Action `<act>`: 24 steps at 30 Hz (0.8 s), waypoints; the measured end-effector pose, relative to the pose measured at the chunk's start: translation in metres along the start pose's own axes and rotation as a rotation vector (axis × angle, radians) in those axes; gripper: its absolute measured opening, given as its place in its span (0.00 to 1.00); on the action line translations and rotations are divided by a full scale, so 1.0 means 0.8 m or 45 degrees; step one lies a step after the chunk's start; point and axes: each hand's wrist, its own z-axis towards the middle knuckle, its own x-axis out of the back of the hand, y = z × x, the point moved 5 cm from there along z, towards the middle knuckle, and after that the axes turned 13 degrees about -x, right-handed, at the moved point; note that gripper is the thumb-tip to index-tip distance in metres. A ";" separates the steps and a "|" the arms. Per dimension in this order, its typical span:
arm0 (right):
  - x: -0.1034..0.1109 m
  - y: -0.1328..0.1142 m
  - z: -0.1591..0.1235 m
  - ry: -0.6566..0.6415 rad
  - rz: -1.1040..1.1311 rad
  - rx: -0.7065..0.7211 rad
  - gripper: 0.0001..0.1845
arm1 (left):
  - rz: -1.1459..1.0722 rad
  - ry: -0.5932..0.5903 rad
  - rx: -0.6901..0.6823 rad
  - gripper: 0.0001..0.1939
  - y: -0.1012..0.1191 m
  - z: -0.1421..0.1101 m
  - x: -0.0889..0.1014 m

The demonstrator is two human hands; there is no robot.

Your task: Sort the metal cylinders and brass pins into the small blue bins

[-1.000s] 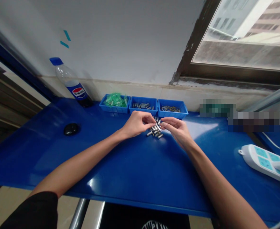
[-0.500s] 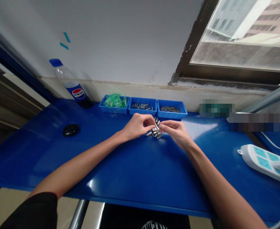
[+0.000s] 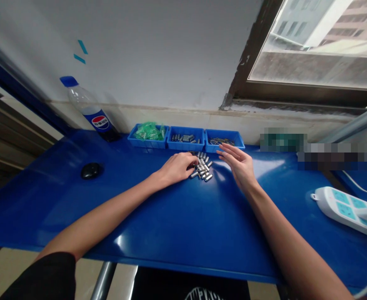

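Several small shiny metal cylinders lie in a loose pile on the blue table. My left hand rests at the left side of this pile with its fingers curled inward; what they hold, if anything, is hidden. To the right of the pile, my right hand is raised over the table with its fingers stretched out and nothing visible in them. Its fingertips are just in front of a blue bin of long thin screws. The middle blue bin holds more metal cylinders.
The left blue bin has a green plastic bag in it. A cola bottle stands against the wall, with a black mouse nearer me. A white power strip lies at the right.
My hands were together over the pile, fingertips close to each other. Now they are apart: the right has moved right and towards the screw bin, its fingers opened; the left has lowered beside the pile.
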 end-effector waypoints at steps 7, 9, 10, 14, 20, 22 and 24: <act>-0.009 0.004 -0.007 -0.036 -0.095 -0.054 0.16 | 0.008 0.031 0.056 0.13 0.000 0.001 0.001; -0.012 0.002 -0.010 -0.050 -0.103 -0.060 0.15 | 0.012 0.056 0.082 0.12 -0.002 0.001 0.004; -0.012 0.001 -0.011 -0.053 -0.103 -0.062 0.15 | 0.020 0.069 0.091 0.11 -0.002 0.001 0.006; -0.014 -0.001 -0.013 -0.050 -0.102 -0.070 0.14 | 0.024 0.165 0.074 0.08 -0.001 0.001 0.015; -0.018 -0.004 -0.014 -0.057 -0.152 -0.070 0.15 | -0.034 0.475 -0.018 0.06 0.006 0.001 0.040; -0.023 -0.006 -0.016 -0.103 -0.191 -0.075 0.16 | -0.124 0.560 -0.041 0.06 0.011 0.000 0.046; -0.030 -0.007 -0.019 -0.183 -0.210 -0.102 0.17 | -0.255 0.600 -0.049 0.05 0.016 0.001 0.048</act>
